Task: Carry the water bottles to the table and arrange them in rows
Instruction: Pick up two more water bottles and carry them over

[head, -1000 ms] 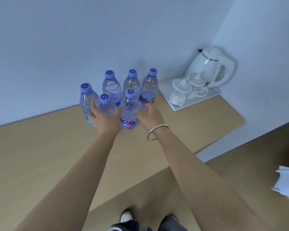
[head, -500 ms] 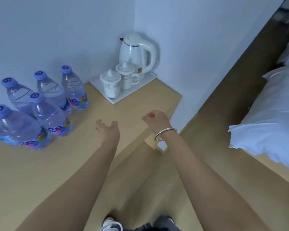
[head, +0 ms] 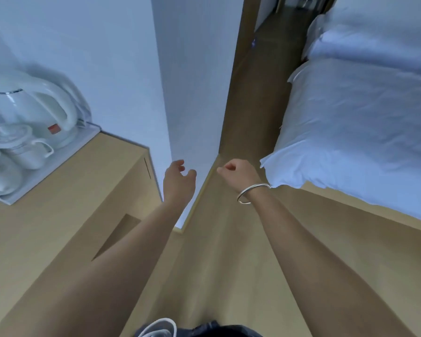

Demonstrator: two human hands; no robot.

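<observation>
Here we stand empty-handed: left hand (head: 179,182) loosely open, its fingers (head: 180,164) curled around nothing; right hand (head: 241,175) in a slack fist, holding nothing, a bangle (head: 249,194) at the wrist. No bottles are in sight, so the step, we judge, is fetching more. We would turn wide of the counter (head: 66,207) corner and the wall (head: 192,93) edge, keeping to the floor (head: 229,263) strip beside the bed (head: 362,130). The kettle (head: 29,108) and cups (head: 20,147) crowd the counter's far end.
</observation>
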